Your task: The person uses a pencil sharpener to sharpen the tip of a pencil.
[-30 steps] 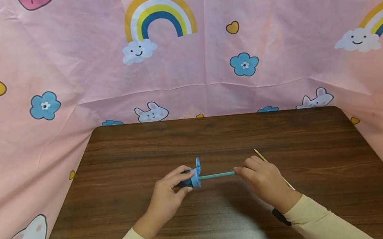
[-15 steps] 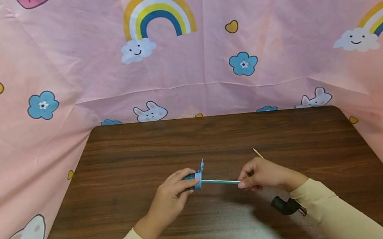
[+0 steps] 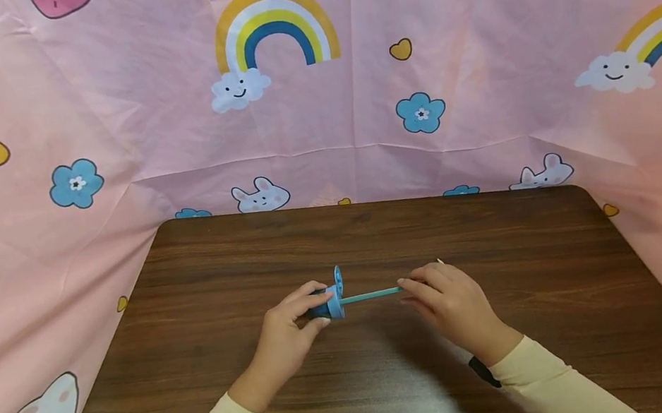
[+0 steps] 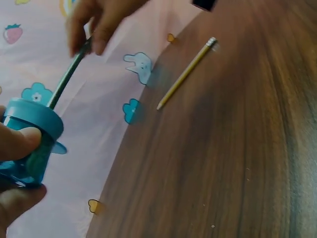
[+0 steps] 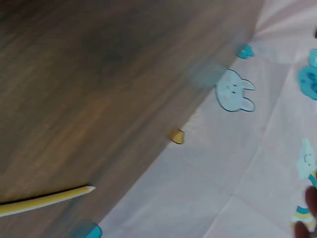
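Note:
Fingers and thumb of my left hand (image 3: 280, 339) grip a blue pencil sharpener (image 3: 335, 303), its round lid flipped up. A green pencil (image 3: 371, 295) runs into the sharpener's end, its inserted tip hidden. The pencil's other end is pinched by my right hand (image 3: 458, 309), to the right of the sharpener. In the left wrist view, dark contents show through the clear body of the sharpener (image 4: 34, 119), below the slanting green pencil (image 4: 68, 79). Only fingertips of the right hand (image 5: 309, 213) show at the edge of the right wrist view.
A yellow pencil (image 4: 185, 74) with a white end lies on the dark wooden table (image 3: 235, 249), mostly hidden behind the right hand in the head view. Pink patterned cloth (image 3: 158, 82) hangs around the back and sides of the table.
My right hand rolls over and back on the green pencil, which tilts down to the right midway and is nearly level now. The left hand keeps the sharpener with only small shifts.

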Action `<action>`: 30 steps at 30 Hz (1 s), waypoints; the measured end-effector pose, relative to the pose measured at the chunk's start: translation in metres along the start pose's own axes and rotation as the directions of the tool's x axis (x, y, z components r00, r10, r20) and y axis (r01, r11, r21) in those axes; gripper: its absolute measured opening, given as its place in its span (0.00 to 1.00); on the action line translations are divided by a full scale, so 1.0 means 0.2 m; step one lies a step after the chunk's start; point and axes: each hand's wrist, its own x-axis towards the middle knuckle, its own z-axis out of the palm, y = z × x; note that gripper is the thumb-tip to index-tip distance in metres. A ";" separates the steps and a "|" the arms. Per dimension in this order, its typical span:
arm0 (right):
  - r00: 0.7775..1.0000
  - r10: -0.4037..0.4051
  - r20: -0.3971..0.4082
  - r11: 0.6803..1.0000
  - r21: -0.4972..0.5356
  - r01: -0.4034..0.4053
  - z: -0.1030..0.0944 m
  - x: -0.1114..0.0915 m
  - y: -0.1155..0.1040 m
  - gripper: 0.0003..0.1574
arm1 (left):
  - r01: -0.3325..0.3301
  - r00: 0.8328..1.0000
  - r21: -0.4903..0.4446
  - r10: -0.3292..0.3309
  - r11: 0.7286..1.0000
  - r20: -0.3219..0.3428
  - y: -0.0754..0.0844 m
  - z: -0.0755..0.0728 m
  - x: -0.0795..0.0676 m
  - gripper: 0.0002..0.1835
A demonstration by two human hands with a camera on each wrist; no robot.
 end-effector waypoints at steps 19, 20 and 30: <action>0.698 0.298 0.651 0.686 0.362 -0.631 -0.05 0.05 -0.01 0.04 | -0.211 0.976 0.187 0.194 0.959 0.102 0.00 0.00 -0.02 0.22; 0.614 0.296 0.732 0.584 0.370 -0.723 -0.06 0.06 0.01 0.05 | -0.240 0.969 0.200 0.223 0.950 0.104 0.00 0.00 -0.03 0.22; 0.605 0.358 0.711 0.726 0.195 -0.659 -0.06 0.07 0.03 0.11 | -0.253 0.967 0.222 0.241 0.942 0.081 -0.02 0.03 -0.02 0.23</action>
